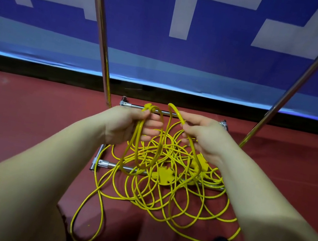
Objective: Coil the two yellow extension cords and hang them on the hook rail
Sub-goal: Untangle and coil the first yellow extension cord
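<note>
Left hand (130, 123) grips a few hanging loops, right hand (204, 136) pinches the next strand, of yellow extension cord (153, 196) (tangled directly below on the red floor (26, 118), around the rack base (124, 167)).

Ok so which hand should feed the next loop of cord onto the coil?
The right hand, probably. It pinches the free run of yellow cord leading down to the tangle, while the left hand already has its grip on the hanging loops.

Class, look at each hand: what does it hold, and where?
Left hand grips gathered loops of yellow cord at their top; right hand holds the next stretch.
</note>
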A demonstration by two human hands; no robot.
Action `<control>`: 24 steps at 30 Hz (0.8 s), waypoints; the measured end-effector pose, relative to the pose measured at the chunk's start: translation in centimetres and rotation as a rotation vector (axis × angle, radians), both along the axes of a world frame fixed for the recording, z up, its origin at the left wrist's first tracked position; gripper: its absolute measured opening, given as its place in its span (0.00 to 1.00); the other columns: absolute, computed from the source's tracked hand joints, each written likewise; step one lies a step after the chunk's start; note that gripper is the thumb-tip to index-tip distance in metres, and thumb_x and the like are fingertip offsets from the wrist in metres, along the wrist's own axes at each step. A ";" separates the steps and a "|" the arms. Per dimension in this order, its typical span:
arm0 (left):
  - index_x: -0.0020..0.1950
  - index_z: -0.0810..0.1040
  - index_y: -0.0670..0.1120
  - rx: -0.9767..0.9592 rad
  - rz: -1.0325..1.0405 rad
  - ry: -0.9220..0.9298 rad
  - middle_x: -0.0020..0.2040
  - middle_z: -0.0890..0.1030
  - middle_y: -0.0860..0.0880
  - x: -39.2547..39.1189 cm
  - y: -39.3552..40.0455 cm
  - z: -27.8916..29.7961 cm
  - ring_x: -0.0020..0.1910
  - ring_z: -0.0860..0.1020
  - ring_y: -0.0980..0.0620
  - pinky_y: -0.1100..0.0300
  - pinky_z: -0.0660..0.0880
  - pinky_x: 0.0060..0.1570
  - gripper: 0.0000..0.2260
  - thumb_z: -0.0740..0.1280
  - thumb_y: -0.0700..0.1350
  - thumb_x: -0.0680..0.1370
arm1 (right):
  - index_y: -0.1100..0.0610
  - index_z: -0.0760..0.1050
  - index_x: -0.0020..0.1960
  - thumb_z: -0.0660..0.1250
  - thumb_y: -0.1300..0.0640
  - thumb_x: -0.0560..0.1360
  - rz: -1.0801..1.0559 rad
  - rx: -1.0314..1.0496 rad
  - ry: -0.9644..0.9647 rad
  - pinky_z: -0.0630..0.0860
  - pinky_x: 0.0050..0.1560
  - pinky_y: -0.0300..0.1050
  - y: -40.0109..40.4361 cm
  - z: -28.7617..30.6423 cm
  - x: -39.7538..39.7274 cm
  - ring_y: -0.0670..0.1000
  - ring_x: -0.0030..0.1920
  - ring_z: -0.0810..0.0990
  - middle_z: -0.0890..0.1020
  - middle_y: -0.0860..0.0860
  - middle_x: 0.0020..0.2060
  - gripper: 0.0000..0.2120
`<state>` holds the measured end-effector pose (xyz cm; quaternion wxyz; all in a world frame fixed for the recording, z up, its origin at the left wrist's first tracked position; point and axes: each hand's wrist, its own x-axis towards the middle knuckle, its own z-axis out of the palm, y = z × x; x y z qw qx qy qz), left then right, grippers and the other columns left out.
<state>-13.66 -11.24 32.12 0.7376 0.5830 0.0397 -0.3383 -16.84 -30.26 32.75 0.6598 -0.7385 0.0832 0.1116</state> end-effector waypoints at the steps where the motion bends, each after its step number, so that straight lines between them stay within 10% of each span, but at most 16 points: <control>1: 0.51 0.77 0.43 0.010 -0.006 -0.002 0.41 0.85 0.49 -0.1 -0.3 -0.3 0.37 0.84 0.53 0.62 0.80 0.35 0.13 0.53 0.44 0.83 | 0.55 0.75 0.62 0.61 0.69 0.76 0.008 -0.002 -0.012 0.75 0.32 0.33 0.2 -0.1 -0.1 0.45 0.34 0.73 0.74 0.48 0.36 0.18; 6: 0.49 0.77 0.43 -0.008 0.039 -0.022 0.44 0.82 0.46 -0.4 -1.6 -0.9 0.40 0.81 0.52 0.61 0.80 0.35 0.12 0.56 0.44 0.82 | 0.57 0.79 0.47 0.67 0.69 0.72 -0.023 0.038 -0.044 0.75 0.30 0.32 1.3 -0.2 -0.4 0.43 0.30 0.77 0.79 0.51 0.33 0.09; 13: 0.45 0.76 0.41 -0.100 0.226 -0.125 0.34 0.84 0.48 -0.4 -2.6 -1.0 0.34 0.82 0.54 0.62 0.80 0.39 0.12 0.55 0.41 0.83 | 0.61 0.77 0.51 0.69 0.64 0.73 0.037 -0.009 -0.049 0.78 0.32 0.36 2.6 -0.6 -0.8 0.45 0.31 0.78 0.80 0.50 0.35 0.07; 18: 0.45 0.71 0.44 -0.280 0.496 -0.007 0.32 0.84 0.48 1.4 -0.8 0.2 0.33 0.83 0.52 0.59 0.80 0.38 0.12 0.52 0.44 0.84 | 0.55 0.74 0.41 0.62 0.55 0.78 0.399 -0.397 -0.015 0.74 0.38 0.42 2.1 -1.1 -1.2 0.47 0.32 0.78 0.79 0.50 0.34 0.08; 24: 0.39 0.70 0.46 -0.393 0.558 0.031 0.24 0.68 0.55 2.4 2.2 0.5 0.20 0.69 0.59 0.69 0.72 0.26 0.15 0.51 0.45 0.83 | 0.54 0.77 0.50 0.61 0.52 0.78 0.732 -0.967 0.040 0.71 0.40 0.42 0.1 -1.9 -1.5 0.48 0.37 0.74 0.77 0.47 0.37 0.08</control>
